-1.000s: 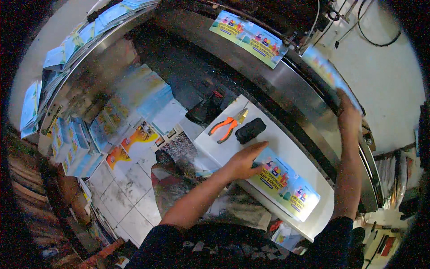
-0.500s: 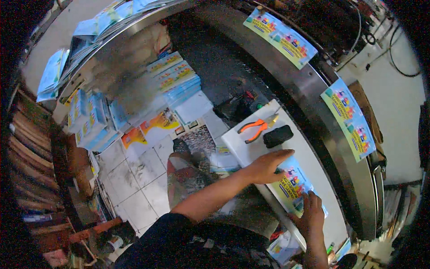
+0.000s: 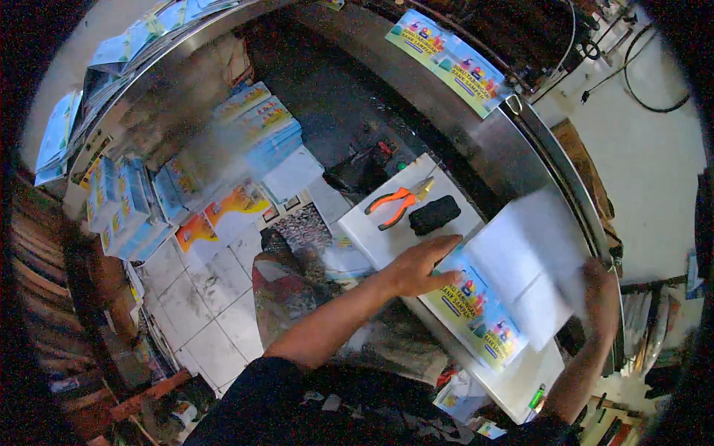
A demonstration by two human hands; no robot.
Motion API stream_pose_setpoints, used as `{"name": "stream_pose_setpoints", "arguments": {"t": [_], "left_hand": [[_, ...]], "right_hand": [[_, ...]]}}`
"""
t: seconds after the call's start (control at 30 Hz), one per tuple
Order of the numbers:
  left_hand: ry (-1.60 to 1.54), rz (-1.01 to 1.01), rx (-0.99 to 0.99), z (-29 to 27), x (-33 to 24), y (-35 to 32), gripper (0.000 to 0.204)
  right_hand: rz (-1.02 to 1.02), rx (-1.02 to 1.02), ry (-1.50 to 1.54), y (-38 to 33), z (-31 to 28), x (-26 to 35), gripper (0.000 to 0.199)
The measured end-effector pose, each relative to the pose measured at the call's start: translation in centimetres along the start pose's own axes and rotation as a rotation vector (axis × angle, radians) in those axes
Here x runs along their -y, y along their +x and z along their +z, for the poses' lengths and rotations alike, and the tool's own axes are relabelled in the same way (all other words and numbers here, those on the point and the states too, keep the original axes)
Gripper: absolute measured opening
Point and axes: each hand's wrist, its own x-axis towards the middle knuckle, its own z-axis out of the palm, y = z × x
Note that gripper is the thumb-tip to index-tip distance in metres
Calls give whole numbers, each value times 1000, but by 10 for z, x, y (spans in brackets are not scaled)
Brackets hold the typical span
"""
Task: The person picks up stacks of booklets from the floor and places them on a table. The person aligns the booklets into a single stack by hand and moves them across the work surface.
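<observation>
On a white board (image 3: 497, 386) in front of me lies a printed sheet (image 3: 476, 311), blue and yellow with cartoon figures. My left hand (image 3: 422, 269) rests on its upper left end, thumb and fingers apart. White blank sheets (image 3: 513, 256) with a crease spread from its far side over the metal ledge, their right part blurred. At their right edge is my right hand (image 3: 599, 301), smeared by motion and closed on the paper. Orange-handled pliers (image 3: 401, 204) and a black oblong block (image 3: 435, 215) lie beyond my left hand.
Another printed sheet (image 3: 448, 62) lies on the curved metal ledge (image 3: 520, 167). Stacks of printed booklets (image 3: 264, 130) stand on the floor at the left, with more piles (image 3: 123, 204) beside them. A green lighter (image 3: 537, 396) sits at the board's near right corner.
My right hand has moved right and away from the printed sheet on the board. White sheets now show beside it. The printed sheet at the ledge's right no longer shows.
</observation>
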Motion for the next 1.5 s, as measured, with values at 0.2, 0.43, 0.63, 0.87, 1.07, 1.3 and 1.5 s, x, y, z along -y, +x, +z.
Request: {"name": "stream_pose_setpoints", "arguments": {"t": [0.2, 0.43, 0.63, 0.87, 1.07, 1.3, 1.5], "left_hand": [[141, 94, -3, 5, 14, 3, 79], [168, 144, 12, 11, 7, 8, 75], [220, 110, -49, 10, 12, -1, 70], [213, 177, -43, 15, 10, 2, 65], [53, 74, -24, 10, 13, 4, 56], [57, 31, 5, 9, 12, 2, 63], [209, 119, -16, 12, 11, 1, 79]], "right_hand": [[-215, -835, 49, 111, -29, -28, 44], [-91, -277, -221, 123, 56, 3, 39], [-302, -27, 48, -16, 82, 67, 51], [-225, 233, -38, -125, 121, 105, 84], [-339, 261, 228, -108, 93, 92, 61], [-103, 154, -108, -29, 17, 37, 16], [-138, -704, -60, 76, -48, -42, 40]]}}
